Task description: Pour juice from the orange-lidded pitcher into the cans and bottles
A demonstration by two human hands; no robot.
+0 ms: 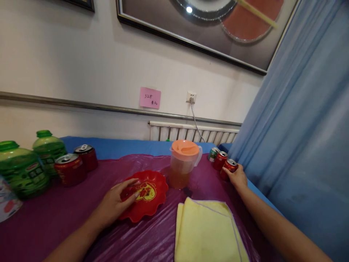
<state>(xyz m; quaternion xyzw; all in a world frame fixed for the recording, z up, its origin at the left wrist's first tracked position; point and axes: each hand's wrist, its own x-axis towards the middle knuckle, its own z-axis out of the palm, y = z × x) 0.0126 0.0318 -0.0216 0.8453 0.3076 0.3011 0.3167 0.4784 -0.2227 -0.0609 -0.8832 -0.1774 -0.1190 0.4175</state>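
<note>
My right hand [237, 177] is closed around a red drink can [229, 169], the nearest of a short row at the table's right side. Behind it stand another red can [219, 160] and a green can [213, 154]. On the left, my left hand [122, 196] reaches over a red scalloped plate [159, 193], its fingers apart above or against the rim; contact is hard to make out. A lidded plastic pitcher [180, 169] with an orange top and amber liquid stands between the hands. In front of it lies a folded yellow cloth [208, 233].
Two green bottles [23, 169] and two red cans [70, 169] stand at the left, beside a partly visible white container [7, 203]. Purple plastic sheeting [109, 171] covers the table. A blue curtain [305, 120] hangs close on the right; a radiator [191, 131] is behind.
</note>
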